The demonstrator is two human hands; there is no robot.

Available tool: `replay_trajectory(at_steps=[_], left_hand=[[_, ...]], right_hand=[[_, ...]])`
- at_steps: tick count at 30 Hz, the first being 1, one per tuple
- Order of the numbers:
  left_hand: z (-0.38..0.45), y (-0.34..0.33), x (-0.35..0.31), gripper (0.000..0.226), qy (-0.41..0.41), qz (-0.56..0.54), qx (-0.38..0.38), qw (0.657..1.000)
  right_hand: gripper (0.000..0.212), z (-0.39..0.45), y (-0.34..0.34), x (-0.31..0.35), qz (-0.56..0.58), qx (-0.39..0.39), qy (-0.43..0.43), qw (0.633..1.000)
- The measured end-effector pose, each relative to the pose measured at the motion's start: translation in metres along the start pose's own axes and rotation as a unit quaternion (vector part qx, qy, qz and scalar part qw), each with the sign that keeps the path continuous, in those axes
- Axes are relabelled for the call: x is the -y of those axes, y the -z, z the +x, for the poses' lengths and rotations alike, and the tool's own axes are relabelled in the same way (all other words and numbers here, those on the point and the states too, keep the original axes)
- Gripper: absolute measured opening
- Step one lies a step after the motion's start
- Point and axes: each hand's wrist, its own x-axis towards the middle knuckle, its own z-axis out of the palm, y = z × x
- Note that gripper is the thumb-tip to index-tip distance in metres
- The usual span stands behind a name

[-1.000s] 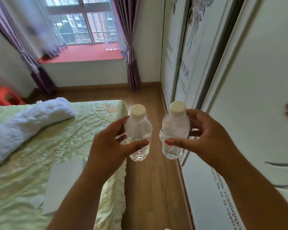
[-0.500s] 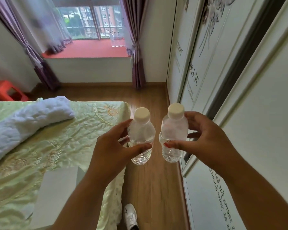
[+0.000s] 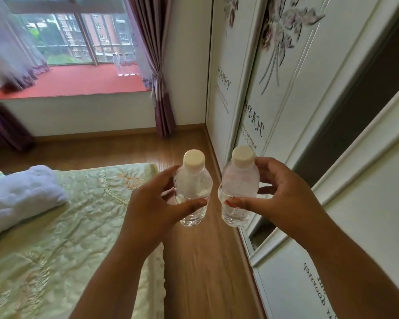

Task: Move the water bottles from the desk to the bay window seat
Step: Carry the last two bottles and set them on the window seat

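1. Left hand: fingers are wrapped round the left water bottle, thumb laid across the front of its lower body, the other digits curled behind.
2. Right hand: fingers are closed on the right water bottle, thumb with a red-painted nail pressed across the front, remaining digits spread behind the shoulder of the bottle.
3. Both bottles are held upright in the air, side by side, close but apart; cream caps are screwed on, clear water is seen in the lower part of each.
4. Bottles are carried over the wooden floor, in the aisle between the bed and the wardrobe.
5. Bed is seen to the left, covered by a pale green quilted spread; a rolled white blanket is laid on it.
6. Wardrobe is seen to the right, white doors marked with purple flower prints and script lettering.
7. Bay window seat is seen far ahead, red-topped, under the window; it is well apart from the hands.
8. A small cluster of clear bottles is already stood on the right end of the seat, beside the purple curtain; the count cannot be told, too blurred.
9. Sheer curtain is hung at the left of the window.
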Motion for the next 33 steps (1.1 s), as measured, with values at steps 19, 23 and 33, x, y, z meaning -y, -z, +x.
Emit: replay_trajectory(at_steps=[19, 23, 33], left_hand=[[0.126, 0.038, 0.065, 0.074, 0.016, 0.052, -0.023, 0.998], [0.170, 0.031, 0.067, 0.074, 0.028, 0.070, -0.043, 0.996], [0.279, 0.007, 0.067, 0.069, 0.029, 0.085, -0.112, 0.990]], right_hand=[[0.077, 0.163, -0.053, 0.000, 0.027, 0.041, 0.016, 0.999], [0.076, 0.220, -0.049, -0.004, 0.041, 0.067, 0.036, 0.996], [0.079, 0.354, -0.021, -0.008, 0.051, 0.095, 0.090, 0.990]])
